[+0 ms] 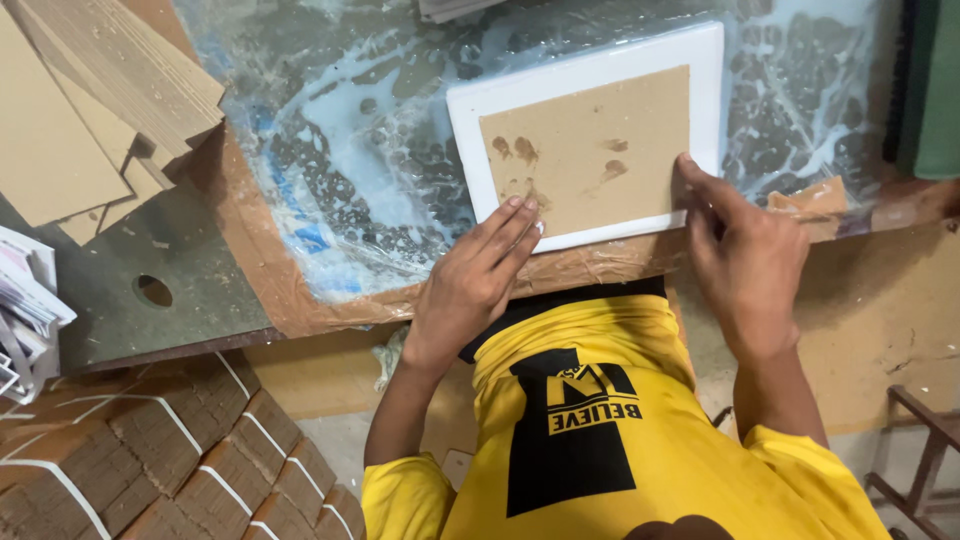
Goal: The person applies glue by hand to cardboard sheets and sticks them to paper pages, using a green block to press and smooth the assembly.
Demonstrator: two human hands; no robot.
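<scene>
Glue-smeared plastic-covered worktable (330, 150), dusty floor (880, 320)

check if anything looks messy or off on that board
The brown board on the white sheet carries dark smudges like wet fingerprints, and the plastic-covered table around it is smeared with whitish streaks. Both hands press its near edge.
</scene>
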